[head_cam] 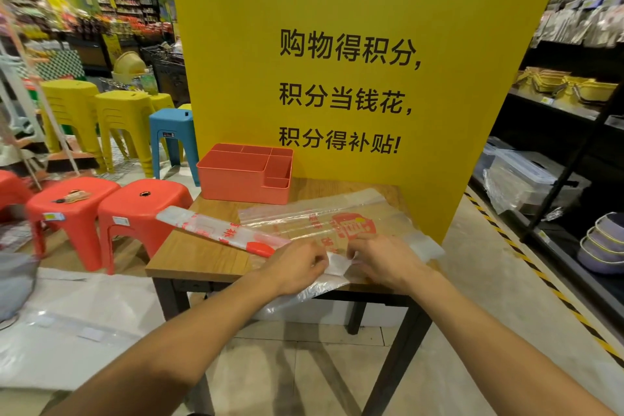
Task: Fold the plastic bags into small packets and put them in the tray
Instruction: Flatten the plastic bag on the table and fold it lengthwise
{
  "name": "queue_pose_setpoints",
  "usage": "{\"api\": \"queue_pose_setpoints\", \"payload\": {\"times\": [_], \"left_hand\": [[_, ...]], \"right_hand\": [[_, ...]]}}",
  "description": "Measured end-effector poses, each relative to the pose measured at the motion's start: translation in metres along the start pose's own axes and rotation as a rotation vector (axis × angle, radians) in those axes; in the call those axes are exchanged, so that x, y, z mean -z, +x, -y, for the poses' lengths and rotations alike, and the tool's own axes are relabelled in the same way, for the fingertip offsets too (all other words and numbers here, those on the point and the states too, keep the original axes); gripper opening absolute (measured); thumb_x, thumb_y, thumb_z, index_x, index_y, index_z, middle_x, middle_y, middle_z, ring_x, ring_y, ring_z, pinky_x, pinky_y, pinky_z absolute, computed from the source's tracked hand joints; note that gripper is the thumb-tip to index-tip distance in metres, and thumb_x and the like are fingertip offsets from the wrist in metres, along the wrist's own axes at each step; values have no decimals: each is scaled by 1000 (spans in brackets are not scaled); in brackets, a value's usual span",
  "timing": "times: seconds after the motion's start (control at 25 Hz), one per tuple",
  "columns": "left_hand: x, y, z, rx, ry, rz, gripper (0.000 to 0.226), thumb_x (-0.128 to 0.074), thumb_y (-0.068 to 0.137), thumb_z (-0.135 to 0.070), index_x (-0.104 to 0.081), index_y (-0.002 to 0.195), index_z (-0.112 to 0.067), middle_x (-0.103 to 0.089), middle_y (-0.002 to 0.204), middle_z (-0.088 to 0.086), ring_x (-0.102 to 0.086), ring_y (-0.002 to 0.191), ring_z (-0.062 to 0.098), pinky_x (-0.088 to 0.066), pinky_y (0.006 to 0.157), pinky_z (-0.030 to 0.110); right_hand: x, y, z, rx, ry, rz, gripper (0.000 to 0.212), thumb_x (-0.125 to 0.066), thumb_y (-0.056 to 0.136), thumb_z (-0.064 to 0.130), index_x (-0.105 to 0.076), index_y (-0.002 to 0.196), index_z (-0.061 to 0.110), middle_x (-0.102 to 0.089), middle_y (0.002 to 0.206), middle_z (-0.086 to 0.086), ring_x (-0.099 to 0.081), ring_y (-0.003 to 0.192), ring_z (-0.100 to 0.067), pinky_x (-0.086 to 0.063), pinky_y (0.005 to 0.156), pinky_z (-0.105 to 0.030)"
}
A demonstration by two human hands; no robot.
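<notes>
A clear plastic bag folded into a long strip (216,228) with red print lies slanted across the small wooden table (192,257), its left end past the table edge. My left hand (293,265) and my right hand (381,258) pinch the strip's near end (337,263), a small white folded corner between my fingertips. Under it lies a flat clear bag (324,213) with a red logo, spread over the table's right half. The coral tray (244,177) with several compartments stands at the table's back left; I see nothing in it.
A yellow sign board (354,78) stands right behind the table. Red stools (141,209) stand left of the table, yellow and blue stools farther back. More clear bags (77,324) lie on a surface at lower left. Dark shelves (574,162) with containers and bowls line the right.
</notes>
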State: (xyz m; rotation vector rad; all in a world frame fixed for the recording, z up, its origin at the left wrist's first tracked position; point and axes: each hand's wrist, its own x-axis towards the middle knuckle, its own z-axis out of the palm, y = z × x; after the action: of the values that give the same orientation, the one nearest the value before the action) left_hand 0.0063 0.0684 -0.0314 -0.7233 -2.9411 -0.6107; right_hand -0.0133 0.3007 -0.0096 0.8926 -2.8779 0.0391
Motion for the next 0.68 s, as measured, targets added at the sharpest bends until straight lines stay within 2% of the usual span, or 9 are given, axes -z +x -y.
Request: {"api": "queue_pose_setpoints", "payload": {"times": [0.12,0.2,0.28,0.36,0.52,0.6,0.68], "left_hand": [[-1,-4,7,66,-22,8,27,-52,95,-38,-74,90,-23,-69,100,-4,-65,90,18,-57,81,42],[2,-5,-1,116,-53,-16,36,-56,92,-55,-74,86,-24,-69,98,-7,-64,89,15,-57,80,41],[3,-5,-12,192,-63,-10,51,-57,81,-76,-72,84,-27,-70,95,-9,-64,86,12,-57,77,38],[-1,-4,-19,237,-26,-33,60,-57,73,-86,-69,80,-27,-70,87,-10,-64,79,12,-56,72,35],[-9,1,-22,360,-188,-100,60,-65,81,-70,-66,71,-11,-61,60,-3,-62,62,21,-42,59,30],[-10,4,-19,402,-203,-93,47,-67,89,-57,-64,70,-14,-60,62,-4,-64,65,23,-43,60,31],[-11,5,-15,438,-234,-115,27,-71,92,-44,-65,85,-18,-68,79,-2,-67,77,24,-51,66,32]], "right_hand": [[3,0,-11,-36,113,-29,10,-68,91,30,-64,97,37,-70,106,11,-65,98,-17,-51,75,-34],[2,4,-11,-35,239,-78,22,-73,88,21,-60,94,39,-69,104,12,-66,100,-17,-55,79,-37],[0,12,-4,15,286,-123,29,-81,82,23,-60,99,34,-67,114,11,-62,110,-15,-54,88,-36],[-2,20,4,49,298,-177,38,-85,79,28,-60,108,31,-62,125,9,-57,119,-14,-52,95,-36],[-3,26,13,-16,343,-232,75,-88,77,33,-48,140,31,-52,141,11,-52,128,-11,-50,99,-36],[-2,28,13,-97,344,-257,84,-89,76,36,-43,146,30,-51,144,9,-52,127,-10,-50,98,-36],[-4,29,9,-178,410,-284,72,-86,80,36,-48,140,29,-58,132,12,-59,115,-7,-54,89,-34]]}}
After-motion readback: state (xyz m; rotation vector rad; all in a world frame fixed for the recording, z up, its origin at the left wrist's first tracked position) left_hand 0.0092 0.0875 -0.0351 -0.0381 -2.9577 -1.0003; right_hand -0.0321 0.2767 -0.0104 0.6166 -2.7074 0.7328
